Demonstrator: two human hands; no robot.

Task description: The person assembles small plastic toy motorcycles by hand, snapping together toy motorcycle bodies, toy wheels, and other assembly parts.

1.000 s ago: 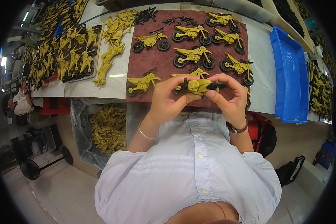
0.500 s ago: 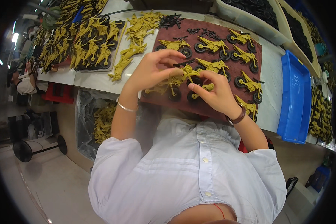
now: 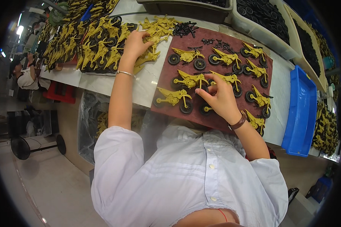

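Observation:
My left hand [image 3: 135, 44] is stretched out over the pile of yellow plastic toy motorcycle bodies [image 3: 160, 28] at the far left of the mat, thumb and forefinger apart with nothing visible between them. My right hand [image 3: 220, 97] has its thumb and forefinger around the front fork end of a yellow toy motorcycle [image 3: 189, 79] lying on the dark red mat [image 3: 166, 110]. Black wheels and a black handlebar show on this motorcycle; its front wheel is partly hidden by my fingers. Another toy motorcycle [image 3: 172, 97] lies just nearer to me, and several more lie around my right hand.
Small black parts [image 3: 218, 43] lie at the mat's far edge, beside a heap of black pieces [image 3: 185, 28]. A blue tray [image 3: 300, 113] stands at the right. Bins of black wheels [image 3: 261, 17] stand behind. Rows of yellow motorcycles [image 3: 98, 45] fill the left; a person [image 3: 26, 77] is beyond.
My left hand has left the motorcycle near my right hand and moved left and away to the yellow pile. The motorcycle now lies lower on the mat, with my right hand still at it.

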